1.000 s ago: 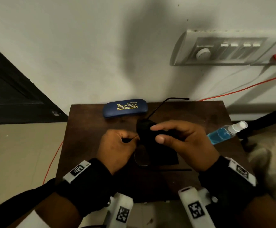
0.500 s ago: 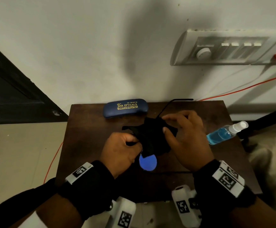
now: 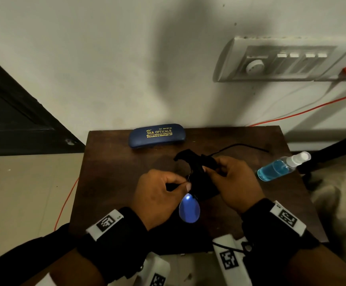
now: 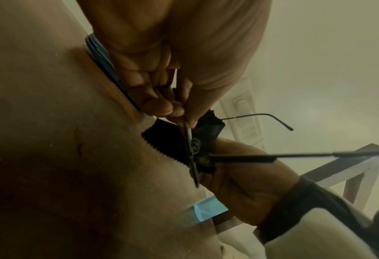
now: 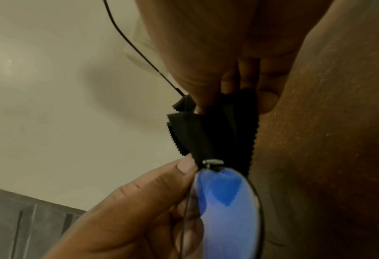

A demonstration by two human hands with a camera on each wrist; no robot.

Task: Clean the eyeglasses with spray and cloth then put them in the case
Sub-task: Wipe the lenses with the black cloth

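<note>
Thin black-rimmed eyeglasses [image 3: 189,209] hang above the middle of the dark wooden table [image 3: 114,162], one lens glowing blue [image 5: 226,206]. My left hand [image 3: 163,190] pinches the frame near the bridge [image 4: 189,129]. A black cleaning cloth [image 3: 201,176] is wrapped over the other lens, and my right hand [image 3: 229,178] pinches it there [image 5: 219,129]. One temple arm [image 3: 244,146] sticks out toward the back right. A blue glasses case [image 3: 156,135] lies closed at the table's back edge. The spray bottle [image 3: 281,167] with blue liquid lies on its side at the right.
A switchboard [image 3: 285,60] is on the wall at upper right, with an orange cable [image 3: 304,111] running down behind the table. A dark door [image 3: 13,112] stands at left. Pale fabric [image 3: 339,195] lies beside the table's right edge.
The glasses have turned so the free lens now hangs lower toward me. My right hand has shifted along the cloth-covered lens, fingers curled tighter. The temple arm has swung right.
</note>
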